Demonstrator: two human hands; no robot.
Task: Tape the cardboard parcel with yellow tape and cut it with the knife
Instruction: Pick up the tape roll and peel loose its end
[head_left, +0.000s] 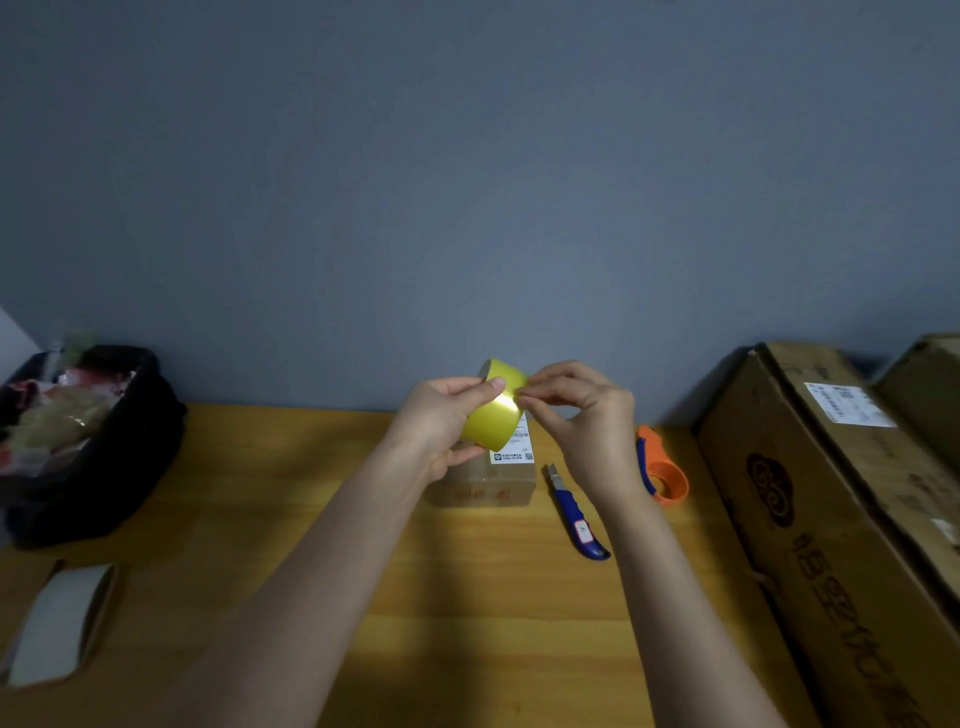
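Note:
A roll of yellow tape (496, 410) is held up above the table in my left hand (447, 421), thumb across its outer face. My right hand (582, 410) pinches at the roll's right edge with thumb and forefinger, where the tape end lies. Under the roll, a small cardboard parcel (483, 486) with a white label rests on the wooden table (467, 597); my hands hide much of it. A blue-handled knife (576, 517) lies on the table just right of the parcel, blade pointing away from me.
An orange and blue tape dispenser (665, 470) sits behind my right wrist. Large cardboard boxes (841, 493) line the right side. A black bin (88, 441) of wrappers stands at the left, and a pale tape roll (57, 623) lies at the near left.

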